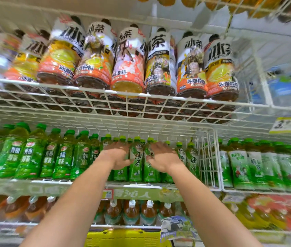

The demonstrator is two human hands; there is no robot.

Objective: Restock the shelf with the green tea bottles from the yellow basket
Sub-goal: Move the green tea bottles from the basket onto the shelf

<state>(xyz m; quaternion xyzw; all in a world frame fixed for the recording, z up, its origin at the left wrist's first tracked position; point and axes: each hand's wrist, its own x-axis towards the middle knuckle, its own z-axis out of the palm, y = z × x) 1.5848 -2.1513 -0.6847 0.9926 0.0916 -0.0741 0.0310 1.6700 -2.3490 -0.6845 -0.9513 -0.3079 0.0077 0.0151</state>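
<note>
The left hand (117,155) is reaching among the green tea bottles (136,161) on the middle shelf (141,184); blur is hiding whether its fingers are gripping one. Near and below, the yellow basket (123,237) is waiting. The right hand (162,157) is pressing spread fingers against neighbouring bottles, likely steadying the row.

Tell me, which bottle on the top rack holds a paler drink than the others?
The pink-labelled bottle: its base shows yellow liquid, while its neighbours' bases look dark brown.
</note>
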